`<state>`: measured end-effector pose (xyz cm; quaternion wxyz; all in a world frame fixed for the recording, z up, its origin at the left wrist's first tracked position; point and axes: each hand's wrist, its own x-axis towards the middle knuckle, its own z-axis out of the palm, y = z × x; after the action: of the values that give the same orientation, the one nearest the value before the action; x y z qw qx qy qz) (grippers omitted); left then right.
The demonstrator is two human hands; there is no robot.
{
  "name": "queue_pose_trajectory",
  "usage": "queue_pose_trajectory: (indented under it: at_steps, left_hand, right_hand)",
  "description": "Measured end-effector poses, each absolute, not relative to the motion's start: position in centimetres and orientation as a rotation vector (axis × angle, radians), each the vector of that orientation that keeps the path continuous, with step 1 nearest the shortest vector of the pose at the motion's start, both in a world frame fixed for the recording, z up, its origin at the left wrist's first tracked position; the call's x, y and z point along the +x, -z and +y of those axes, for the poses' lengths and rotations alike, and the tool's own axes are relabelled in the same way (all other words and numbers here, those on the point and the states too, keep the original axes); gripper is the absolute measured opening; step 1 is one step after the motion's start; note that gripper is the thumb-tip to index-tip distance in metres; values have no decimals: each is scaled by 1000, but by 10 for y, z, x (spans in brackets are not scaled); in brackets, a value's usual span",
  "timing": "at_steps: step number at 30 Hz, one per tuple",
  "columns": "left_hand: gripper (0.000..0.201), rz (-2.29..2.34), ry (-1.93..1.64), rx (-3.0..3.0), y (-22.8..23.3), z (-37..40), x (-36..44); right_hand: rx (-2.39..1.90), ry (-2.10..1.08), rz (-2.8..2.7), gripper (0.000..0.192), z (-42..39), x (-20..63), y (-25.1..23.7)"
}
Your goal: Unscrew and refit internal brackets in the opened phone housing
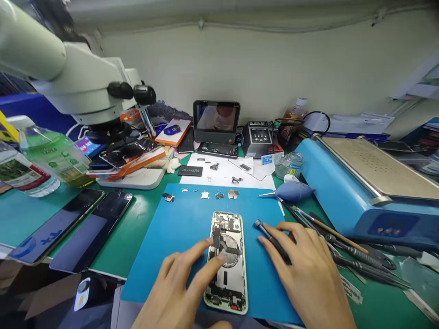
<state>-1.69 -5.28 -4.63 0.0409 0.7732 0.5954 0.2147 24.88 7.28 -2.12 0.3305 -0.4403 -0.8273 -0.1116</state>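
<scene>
A smartphone back housing (225,276) lies face-up on the blue mat, its pale green frame around exposed inner parts and a round coil (231,260). My left hand (183,283) reaches over its left side, index finger and thumb apart, the tips at a dark flex cable (216,240). Whether they press on it I cannot tell. To the right of the housing, my right hand (305,260) is closed around a dark screwdriver (278,246) whose silver cap points up and left. Small metal shields and a camera-like module (168,197) are set out in a row above.
White paper (226,176) behind the mat carries a black battery (190,171) and small parts. A blue air blower (293,192), brushes and tweezers lie right, beside a blue heating machine (346,196). A microscope (89,87) overhangs the left, with two phones (92,228) below.
</scene>
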Motion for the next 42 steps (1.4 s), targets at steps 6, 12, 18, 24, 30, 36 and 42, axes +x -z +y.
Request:
queue_pose_trajectory:
  at_steps: [6, 12, 18, 24, 30, 36, 42]
  left_hand:
    - [83, 1840, -594, 2338, 54, -43, -19]
    - [86, 1865, -626, 2219, 44, -40, -20]
    - [86, 1888, -570, 2140, 30, -31, -4]
    - [79, 1814, -555, 2146, 15, -12, 0]
    - [75, 1772, -618, 2157, 2, 0, 1]
    - [21, 1913, -606, 2447, -30, 43, -26]
    - [34, 1760, -298, 2781, -38, 104, -42]
  right_hand:
    - [-1067, 385, -2119, 32, 70, 250, 27]
    - [-1147, 400, -2054, 22, 68, 249, 29]
    - [-1141, 310, -1964, 18, 65, 249, 25]
    - [-1018, -64, -1825, 8, 56, 256, 17]
    - [-1062, -261, -1690, 15, 48, 265, 16]
    - [-1128, -265, -1668, 16, 54, 266, 17]
    - [-1094, -200, -1635, 20, 60, 267, 14]
